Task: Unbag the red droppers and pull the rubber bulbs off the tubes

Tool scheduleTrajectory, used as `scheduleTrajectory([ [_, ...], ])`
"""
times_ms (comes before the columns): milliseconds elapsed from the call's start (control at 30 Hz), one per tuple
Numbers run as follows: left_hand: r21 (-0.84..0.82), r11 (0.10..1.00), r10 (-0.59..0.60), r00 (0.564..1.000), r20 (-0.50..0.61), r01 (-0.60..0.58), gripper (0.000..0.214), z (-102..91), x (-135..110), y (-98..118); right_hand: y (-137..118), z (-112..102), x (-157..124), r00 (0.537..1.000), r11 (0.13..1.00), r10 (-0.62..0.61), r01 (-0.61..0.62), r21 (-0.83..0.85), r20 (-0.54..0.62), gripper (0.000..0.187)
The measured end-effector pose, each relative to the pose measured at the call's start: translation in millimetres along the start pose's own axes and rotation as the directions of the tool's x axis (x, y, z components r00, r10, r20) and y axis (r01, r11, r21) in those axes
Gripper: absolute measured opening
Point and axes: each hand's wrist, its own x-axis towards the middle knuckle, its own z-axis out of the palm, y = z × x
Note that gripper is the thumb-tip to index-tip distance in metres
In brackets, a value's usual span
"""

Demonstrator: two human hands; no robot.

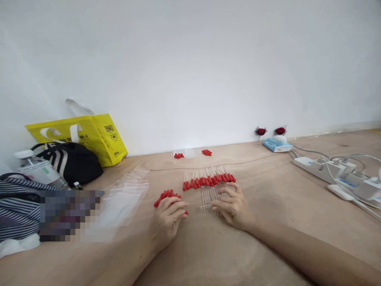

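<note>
The left hand [169, 217] is curling its fingers around a bundle of red-capped droppers [166, 194], while the right hand [233, 206] is resting, fingers loosely spread, on the row of droppers [208, 180] just ahead. To the left, clear zip bags [127, 196] are lying near; a power strip [324, 167] is sitting well to the right.

Soft, even light fills the frame, washing the white wall [190, 59] nearly blank and leaving only faint shadows under my left hand [168, 218] and right hand [233, 206]. The red-capped tubes [208, 180] read fairly sharp. My forearms [312, 254] stretch and soften toward the lower edge, and a pixelated patch [70, 214] masks the left side.
</note>
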Motion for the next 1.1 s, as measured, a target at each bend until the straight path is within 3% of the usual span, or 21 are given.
scheduleTrajectory([
  [100, -0.038, 0.975, -0.221, 0.974, -0.041, 0.219, 0.021, -10.9, 4.1, -8.0, 8.3, -0.5, -4.1, 0.996, 0.994, 0.093, -0.093, -0.049, -0.010, 0.019],
  [167, -0.041, 0.923, -0.383, 0.921, -0.066, 0.381, 0.024, -17.3, 8.5, -17.5, 9.7, 1.4, -4.3, 0.992, 0.991, 0.123, -0.124, -0.057, -0.012, 0.023],
  [333, -0.028, 0.722, -0.690, 0.714, -0.119, 0.692, 0.036, -29.6, 9.6, -56.8, 2.9, 6.7, 6.1, 0.970, 0.969, 0.243, -0.242, 0.043, -0.019, 0.028],
  [433, -0.050, 0.577, -0.816, 0.576, -0.037, 0.815, 0.039, -31.6, 2.8, -76.0, -3.4, 12.5, 18.5, 0.965, 0.958, 0.257, -0.249, 0.140, -0.042, 0.020],
  [500, -0.077, 0.519, -0.850, 0.523, 0.053, 0.851, 0.038, -30.1, -1.4, -81.1, -8.0, 19.8, 26.8, 0.972, 0.969, 0.223, -0.213, 0.124, -0.069, 0.018],
  [667, -0.120, 0.494, -0.817, 0.507, 0.275, 0.861, 0.038, -26.5, -3.6, -77.5, -18.8, 43.1, 38.0, 0.996, 0.993, 0.076, -0.080, -0.085, -0.054, 0.018],
  [800, -0.051, 0.547, -0.799, 0.540, 0.265, 0.835, 0.039, -30.1, -0.8, -74.6, -25.6, 54.2, 38.6, 0.996, 0.975, 0.075, -0.063, -0.214, 0.047, 0.013],
  [900, 0.002, 0.545, -0.819, 0.532, 0.217, 0.838, 0.036, -32.6, 0.9, -74.2, -30.9, 54.3, 38.2, 0.983, 0.967, 0.127, -0.093, -0.238, 0.133, 0.011],
  [1100, 0.067, 0.529, -0.833, 0.503, 0.231, 0.846, 0.039, -30.3, -1.9, -78.3, -38.2, 39.7, 39.2, 0.929, 0.966, 0.225, -0.175, -0.189, 0.295, 0.017],
])
